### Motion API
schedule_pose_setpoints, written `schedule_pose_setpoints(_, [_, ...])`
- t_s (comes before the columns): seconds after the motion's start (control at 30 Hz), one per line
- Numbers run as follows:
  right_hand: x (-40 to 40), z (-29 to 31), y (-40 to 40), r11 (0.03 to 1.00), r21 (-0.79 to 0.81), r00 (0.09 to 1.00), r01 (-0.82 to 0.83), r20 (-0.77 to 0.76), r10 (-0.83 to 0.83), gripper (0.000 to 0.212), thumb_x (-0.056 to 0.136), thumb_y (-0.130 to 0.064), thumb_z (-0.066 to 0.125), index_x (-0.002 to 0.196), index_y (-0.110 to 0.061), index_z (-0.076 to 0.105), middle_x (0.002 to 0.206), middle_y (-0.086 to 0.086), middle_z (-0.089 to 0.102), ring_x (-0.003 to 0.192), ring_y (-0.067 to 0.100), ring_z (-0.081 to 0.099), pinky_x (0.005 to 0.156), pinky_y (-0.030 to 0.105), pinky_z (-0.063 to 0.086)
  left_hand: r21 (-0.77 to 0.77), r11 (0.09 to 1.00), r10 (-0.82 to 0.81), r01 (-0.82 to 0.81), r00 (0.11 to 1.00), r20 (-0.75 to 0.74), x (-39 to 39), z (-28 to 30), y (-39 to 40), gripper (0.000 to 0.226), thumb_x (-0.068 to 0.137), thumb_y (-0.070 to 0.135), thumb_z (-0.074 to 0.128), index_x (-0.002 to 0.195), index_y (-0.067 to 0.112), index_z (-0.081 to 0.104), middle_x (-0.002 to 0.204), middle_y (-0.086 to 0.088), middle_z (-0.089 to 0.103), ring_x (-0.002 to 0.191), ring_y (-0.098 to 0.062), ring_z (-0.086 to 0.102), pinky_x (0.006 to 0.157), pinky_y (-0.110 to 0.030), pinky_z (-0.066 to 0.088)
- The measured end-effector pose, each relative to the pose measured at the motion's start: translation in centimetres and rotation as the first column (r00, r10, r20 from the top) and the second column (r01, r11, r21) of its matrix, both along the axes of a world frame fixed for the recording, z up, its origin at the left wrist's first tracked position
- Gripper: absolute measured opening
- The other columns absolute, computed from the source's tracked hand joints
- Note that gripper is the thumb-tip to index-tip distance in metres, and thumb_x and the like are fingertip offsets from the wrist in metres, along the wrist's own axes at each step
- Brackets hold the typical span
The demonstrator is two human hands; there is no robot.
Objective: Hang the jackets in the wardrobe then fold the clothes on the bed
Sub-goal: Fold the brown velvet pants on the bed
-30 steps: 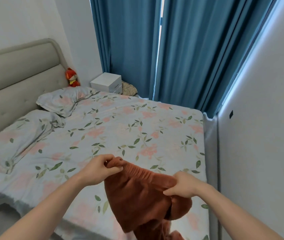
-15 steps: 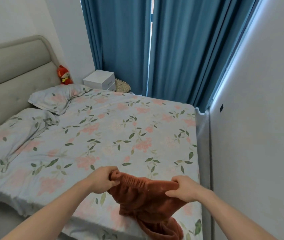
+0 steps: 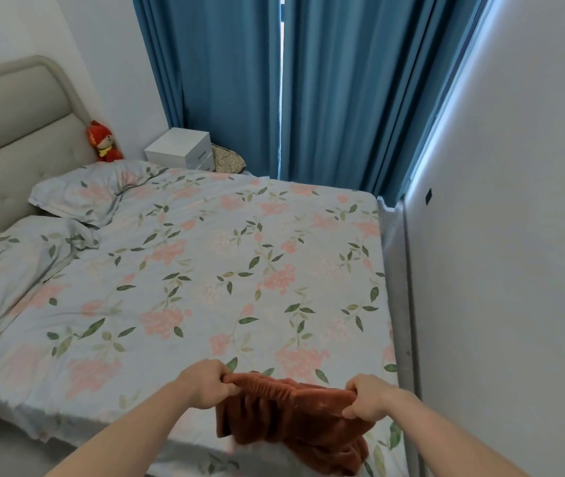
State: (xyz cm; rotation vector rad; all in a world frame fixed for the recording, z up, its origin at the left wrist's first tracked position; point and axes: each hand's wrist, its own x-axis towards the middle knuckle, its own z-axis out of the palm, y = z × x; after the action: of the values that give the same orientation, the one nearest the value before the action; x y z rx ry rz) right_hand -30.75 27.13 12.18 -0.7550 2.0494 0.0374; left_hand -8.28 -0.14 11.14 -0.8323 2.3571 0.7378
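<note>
Head view: a rust-brown ribbed garment (image 3: 294, 421) with a gathered elastic waistband hangs over the near edge of the bed (image 3: 205, 270). The left hand (image 3: 207, 383) and right hand (image 3: 368, 395) each pinch one end of that waistband, stretching it between them. Soft floral bedding, two rumpled pillows (image 3: 81, 197), a padded grey headboard (image 3: 9, 132), blue pleated curtains (image 3: 308, 87), white walls.

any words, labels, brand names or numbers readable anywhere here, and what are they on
None: no legible text shows in this view.
Rust-brown garment, gripped by the left hand and right hand: no tag or print shows.
Red plush toy: a yellow patch on its front, too small and blurred to tell if it is writing.
White nightstand: plain.
Dark mark on the right wall: too small to read.
</note>
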Motion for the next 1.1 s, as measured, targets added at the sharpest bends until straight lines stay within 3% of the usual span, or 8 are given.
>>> schedule_pose_setpoints(0.2, [-4.6, 3.1, -7.4, 0.999, -0.047, 0.976, 0.021, -0.216, -0.031, 0.019, 0.093, -0.046, 0.066, 0.096, -0.027, 0.062, 0.1, -0.002, 0.067, 0.097, 0.021, 0.068, 0.077, 0.027, 0.048, -0.007, 1.0, -0.009, 0.009, 0.999, -0.036, -5.4, 3.2, -8.1, 0.033, 0.092, 0.044, 0.066, 0.068, 0.021, 0.059, 0.061, 0.005, 0.057, 0.06, -0.015, 0.058, 0.056, -0.025, 0.043])
schedule_pose_setpoints(0.3, [-9.3, 8.3, -13.3, 0.957, -0.255, 0.933, 0.135, -0.293, -0.209, 0.009, 0.098, -0.028, 0.062, 0.098, -0.022, 0.069, 0.086, 0.002, 0.072, 0.073, 0.02, 0.076, 0.059, 0.022, 0.054, 0.104, 0.983, 0.169, -0.152, 0.968, -0.186, -10.8, 8.3, -14.2, 0.02, 0.097, 0.026, 0.066, 0.081, 0.015, 0.067, 0.068, -0.001, 0.067, 0.059, -0.019, 0.073, 0.055, -0.025, 0.057])
schedule_pose_setpoints(0.37, [-12.8, 13.3, -17.3, 0.901, -0.416, 0.874, 0.125, -0.384, -0.298, 0.014, 0.098, -0.019, 0.059, 0.099, -0.018, 0.073, 0.097, 0.003, 0.073, 0.086, 0.026, 0.074, 0.067, 0.028, 0.054, 0.128, 0.967, 0.254, -0.222, 0.902, -0.35, -14.7, 13.1, -18.2, 0.013, 0.098, 0.018, 0.066, 0.088, 0.011, 0.071, 0.076, -0.004, 0.07, 0.073, -0.025, 0.076, 0.058, -0.023, 0.057])
schedule_pose_setpoints(0.57, [-19.0, 32.7, -26.3, 0.576, -0.817, 0.613, -0.018, -0.464, -0.639, 0.024, 0.089, -0.005, 0.059, 0.088, -0.025, 0.072, 0.096, 0.005, 0.072, 0.101, 0.03, 0.063, 0.08, 0.028, 0.045, -0.011, 0.934, 0.183, -0.358, 0.504, -0.844, -23.2, 31.6, -25.6, 0.009, 0.092, 0.02, 0.065, 0.086, 0.019, 0.072, 0.077, 0.0, 0.065, 0.08, -0.022, 0.062, 0.07, -0.026, 0.042])
schedule_pose_setpoints(0.67, [-19.7, 42.0, -28.4, 0.413, -0.891, 0.498, -0.188, -0.449, -0.742, 0.044, 0.083, 0.0, 0.049, 0.108, -0.023, 0.077, 0.11, 0.007, 0.075, 0.11, 0.03, 0.064, 0.092, 0.033, 0.051, -0.034, 0.927, 0.086, -0.374, 0.299, -0.95, -25.1, 40.2, -27.6, 0.008, 0.09, 0.022, 0.066, 0.091, 0.018, 0.073, 0.081, 0.002, 0.069, 0.082, -0.021, 0.063, 0.07, -0.025, 0.043])
schedule_pose_setpoints(0.8, [-20.4, 49.6, -29.5, 0.308, -0.878, 0.406, -0.367, -0.449, -0.796, 0.051, 0.08, 0.001, 0.043, 0.111, -0.023, 0.076, 0.115, 0.008, 0.071, 0.112, 0.028, 0.063, 0.094, 0.028, 0.048, -0.098, 0.924, -0.06, -0.369, 0.114, -0.992, -25.4, 49.1, -28.7, 0.005, 0.09, 0.021, 0.067, 0.093, 0.02, 0.071, 0.075, 0.013, 0.061, 0.075, -0.012, 0.057, 0.057, -0.011, 0.037])
schedule_pose_setpoints(0.93, [-20.8, 50.3, -29.4, 0.311, -0.866, 0.41, -0.391, -0.466, -0.784, 0.047, 0.081, -0.005, 0.043, 0.111, -0.025, 0.073, 0.114, 0.007, 0.069, 0.111, 0.027, 0.063, 0.098, 0.033, 0.05, -0.194, 0.917, -0.166, -0.348, 0.11, -0.98, -24.5, 50.9, -29.4, 0.007, 0.089, 0.025, 0.069, 0.095, 0.022, 0.071, 0.082, 0.012, 0.064, 0.078, -0.011, 0.059, 0.064, -0.015, 0.04])
schedule_pose_setpoints(1.1, [-18.8, 43.3, -29.4, 0.364, -0.856, 0.497, -0.366, -0.511, -0.701, 0.041, 0.083, 0.002, 0.048, 0.11, -0.017, 0.073, 0.114, 0.01, 0.065, 0.109, 0.027, 0.058, 0.095, 0.025, 0.041, -0.307, 0.9, -0.237, -0.31, 0.243, -0.94, -22.5, 44.7, -29.9, 0.003, 0.089, 0.025, 0.069, 0.089, 0.022, 0.068, 0.088, 0.007, 0.066, 0.085, -0.017, 0.06, 0.073, -0.026, 0.04])
